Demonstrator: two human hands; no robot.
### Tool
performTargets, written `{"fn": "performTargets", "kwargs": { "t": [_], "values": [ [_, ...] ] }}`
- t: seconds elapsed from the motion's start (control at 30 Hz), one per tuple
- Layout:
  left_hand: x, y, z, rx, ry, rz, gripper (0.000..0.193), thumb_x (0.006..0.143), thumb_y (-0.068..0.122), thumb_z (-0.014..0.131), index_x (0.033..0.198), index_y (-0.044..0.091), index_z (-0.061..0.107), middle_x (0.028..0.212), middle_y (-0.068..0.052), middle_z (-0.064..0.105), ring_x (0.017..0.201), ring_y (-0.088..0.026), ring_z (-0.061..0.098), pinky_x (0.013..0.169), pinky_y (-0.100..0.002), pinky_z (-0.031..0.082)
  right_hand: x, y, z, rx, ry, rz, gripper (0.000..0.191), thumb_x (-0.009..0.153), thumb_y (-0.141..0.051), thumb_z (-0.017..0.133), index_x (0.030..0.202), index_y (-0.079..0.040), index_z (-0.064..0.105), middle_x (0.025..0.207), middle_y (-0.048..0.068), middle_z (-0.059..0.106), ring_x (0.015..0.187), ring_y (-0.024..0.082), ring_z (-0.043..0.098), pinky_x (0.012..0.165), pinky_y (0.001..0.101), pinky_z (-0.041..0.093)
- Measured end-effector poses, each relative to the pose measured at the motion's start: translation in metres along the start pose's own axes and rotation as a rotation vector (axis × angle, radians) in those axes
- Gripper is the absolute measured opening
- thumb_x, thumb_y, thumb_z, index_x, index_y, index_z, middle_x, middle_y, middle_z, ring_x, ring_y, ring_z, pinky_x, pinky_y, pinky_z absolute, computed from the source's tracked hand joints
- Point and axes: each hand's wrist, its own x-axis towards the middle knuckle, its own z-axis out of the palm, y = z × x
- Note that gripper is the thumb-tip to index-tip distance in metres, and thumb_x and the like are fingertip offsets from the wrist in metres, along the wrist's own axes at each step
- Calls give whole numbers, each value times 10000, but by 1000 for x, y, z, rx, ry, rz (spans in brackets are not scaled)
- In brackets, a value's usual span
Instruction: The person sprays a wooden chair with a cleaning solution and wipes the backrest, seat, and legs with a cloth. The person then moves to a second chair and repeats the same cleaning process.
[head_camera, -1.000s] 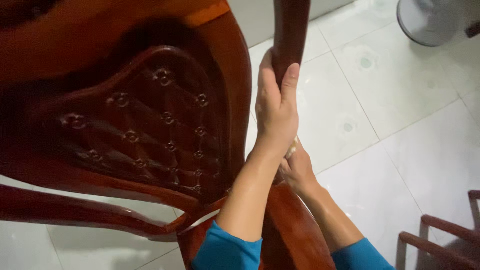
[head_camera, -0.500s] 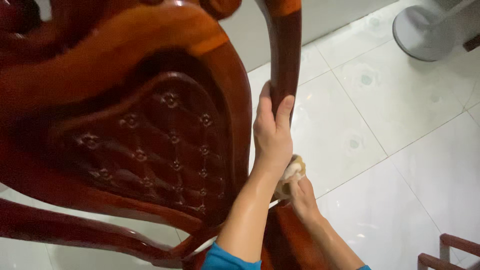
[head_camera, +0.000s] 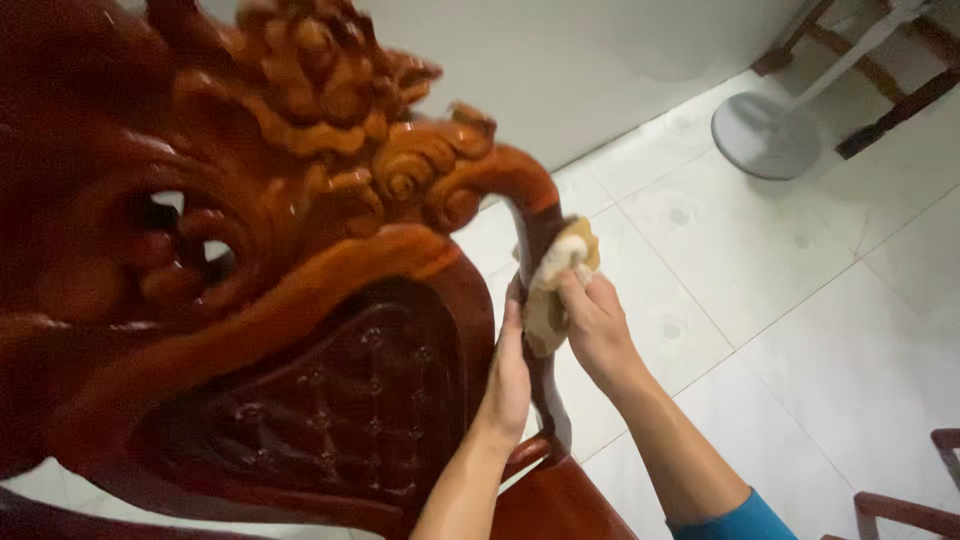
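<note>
Right now the right hand (head_camera: 598, 330) sits high on the side post of the carved wooden chair (head_camera: 300, 300), fingers curled tight over a tan cloth (head_camera: 556, 280) and pressing it against the post just under the scrolled top corner. Grip is closed, cloth bunched between fingers and wood, part of it hanging down below the knuckles. Right forearm runs from the lower right of the head view up and left, wrist roughly straight, blue sleeve (head_camera: 735, 522) at the elbow end.

Left hand (head_camera: 508, 375) is lower on the same post, just beside and below the cloth, palm flat to the inner side, fingers pointing up along the wood. Whether the thumb wraps round the far side, cannot tell, post hides it. Left forearm comes up from bottom centre, bare in what shows.

Chair fills the left half: dark red-brown, heavy carved crest with scrolls and open holes, buttoned padded back panel (head_camera: 340, 420) under it. Chair back blocks most of the floor on that side, and the crest is blurred close to the camera.

Around: white tiled floor (head_camera: 800, 330), pale wall behind. Round grey fan base (head_camera: 766, 135) with its white pole stands well apart at top right. Dark wooden furniture legs (head_camera: 880, 90) near it. Another piece of reddish wooden furniture (head_camera: 905, 505) pokes in at bottom right corner, near the right elbow, not touching.
</note>
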Motion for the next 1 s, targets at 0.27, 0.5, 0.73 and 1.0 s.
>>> {"fn": "performTargets", "kwargs": {
  "t": [0.27,0.5,0.73,1.0],
  "values": [
    [12,5,-20,-74,-104,25,715,1046,459,204,1620,35,162,1713,-95,227,1572,-209,217,1255,-348,167,27,-88,25,-262,-30,-438,440,936,-107,501,1375,-71,494,1090,12,659,1007,107,648,902,286,541],
    [32,5,-50,84,-147,37,796,1097,515,182,1571,-93,379,1645,-271,413,1569,-311,311,1238,-412,188,12,57,26,-459,-31,188,286,1025,-197,471,1033,-19,695,778,165,682,674,283,650,647,422,546],
    [69,30,-66,84,-118,89,765,1033,486,222,1633,25,114,1750,-119,125,1605,-228,101,1264,-382,76,-14,174,41,-398,36,-6,426,961,-162,523,1372,-49,496,1110,147,684,1027,308,684,912,431,525],
    [119,42,-100,50,-152,167,753,1058,439,243,1626,-41,127,1750,-155,137,1620,-239,96,1281,-370,58,2,221,43,-498,-19,159,493,970,-193,501,1456,-111,474,1274,152,620,1171,317,634,1047,443,483]
  ]
}}
